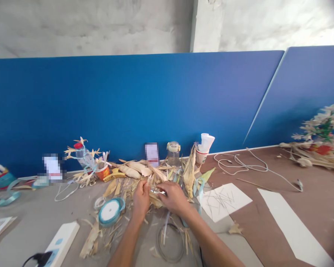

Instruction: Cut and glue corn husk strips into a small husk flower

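My left hand (141, 193) is closed in a pinch above a heap of dried corn husks (156, 202); whatever lies between its fingertips is too small to make out. Just to the right, my right hand (173, 196) curls its fingers round a small shiny metal thing (159, 192), blurred and partly hidden by the fingers. The two hands face each other, a short gap apart. Left of them lie a spool of blue ribbon (110, 211) and a roll of pale tape (100, 202). A loop of wire (170, 243) rests between my forearms.
A power strip (61, 243) lies front left. Behind the husks stand a phone (151, 154), a clear bottle (173, 152) and a paper cup (202, 156). White paper (225, 202) with thin sticks and a white cable (256, 168) lie right. A blue partition (156, 100) closes the back.
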Tool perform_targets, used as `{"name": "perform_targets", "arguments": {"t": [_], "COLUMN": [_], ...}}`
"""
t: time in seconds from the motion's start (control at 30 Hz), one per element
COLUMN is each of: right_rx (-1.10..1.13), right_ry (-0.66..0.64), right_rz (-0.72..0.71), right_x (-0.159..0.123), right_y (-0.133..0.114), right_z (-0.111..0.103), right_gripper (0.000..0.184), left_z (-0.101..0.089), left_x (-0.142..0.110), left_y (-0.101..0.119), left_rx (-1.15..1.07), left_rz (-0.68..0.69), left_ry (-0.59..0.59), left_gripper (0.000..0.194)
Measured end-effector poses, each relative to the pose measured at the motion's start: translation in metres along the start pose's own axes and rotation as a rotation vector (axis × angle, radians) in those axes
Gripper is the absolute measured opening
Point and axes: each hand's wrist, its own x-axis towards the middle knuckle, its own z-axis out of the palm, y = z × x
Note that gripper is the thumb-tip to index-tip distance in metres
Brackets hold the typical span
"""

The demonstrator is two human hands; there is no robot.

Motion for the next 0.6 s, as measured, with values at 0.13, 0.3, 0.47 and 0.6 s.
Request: {"name": "perform_targets", "arguments": {"t": [0.13, 0.3, 0.47, 0.6], "right_rx": [-0.102, -0.171, -0.257, -0.334], "right_ry": [-0.133, -0.081, 0.075, 0.151], "right_rz": [0.033, 0.15, 0.335, 0.35], "right_x": [-0.002, -0.002, 0.001, 0.002], "right_y": [-0.003, 0.002, 0.009, 0.009], "right_z": [0.008, 0.018, 0.021, 0.021], "right_gripper": [0.02, 0.021, 0.027, 0.028], "left_z": [0.002, 0.001, 0.004, 0.009], "left_x": [-0.003, 0.0, 0.005, 0.001], "left_y": [0.001, -0.005, -0.011, -0.006], "left_rx": [-0.031, -0.186, -0.58, -0.701], "left_rz": [0.03, -0.008, -0.174, -0.228], "left_ry": [-0.04, 0.046, 0.068, -0.073], "left_gripper": [0.02, 0.023, 0.03, 0.028]}}
